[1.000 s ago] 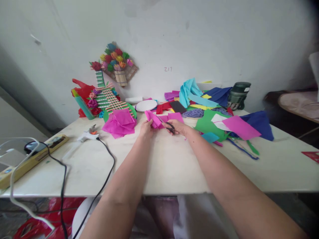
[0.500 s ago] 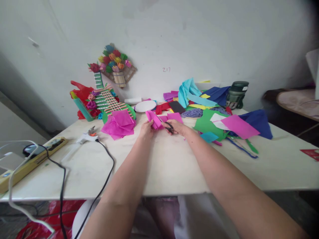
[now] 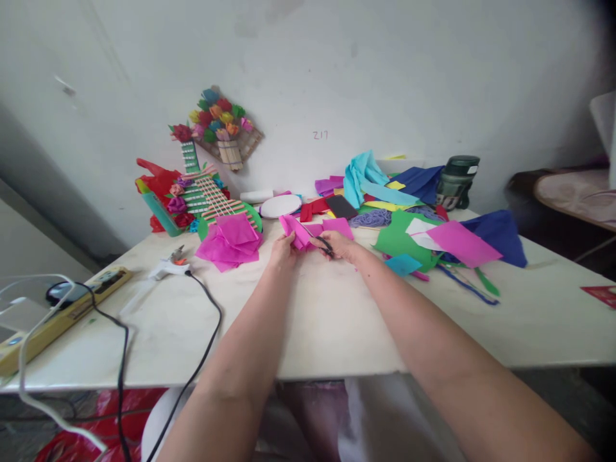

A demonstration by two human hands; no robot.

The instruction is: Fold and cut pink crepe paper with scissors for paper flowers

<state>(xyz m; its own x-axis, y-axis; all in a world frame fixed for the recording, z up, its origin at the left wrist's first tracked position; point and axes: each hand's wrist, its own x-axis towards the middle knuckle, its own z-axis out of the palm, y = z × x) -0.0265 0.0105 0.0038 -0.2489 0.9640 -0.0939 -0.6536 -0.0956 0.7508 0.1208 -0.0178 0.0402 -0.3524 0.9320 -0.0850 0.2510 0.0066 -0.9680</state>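
Pinched in my left hand [image 3: 285, 248] is a folded piece of pink crepe paper [image 3: 299, 232], held just above the table. My right hand [image 3: 337, 245] grips black-handled scissors [image 3: 325, 246], whose blades lie against the pink paper and point up and to the left. More pink paper [image 3: 341, 226] shows just behind my right hand. To the left of my hands, a loose pile of magenta paper [image 3: 230, 244] rests against the base of a flower-decorated guitar-shaped craft [image 3: 206, 192].
A hot glue gun [image 3: 171, 264] with a black cord and a power strip [image 3: 91, 294] lie on the left. Coloured paper [image 3: 404, 234], purple yarn [image 3: 373, 219], a phone [image 3: 341, 206] and a dark bottle [image 3: 457, 183] sit at the right. The table's front edge [image 3: 337, 375] is near me.
The hands, scissors and pink paper hold almost the same place. Only a slight shift of the camera view shows.
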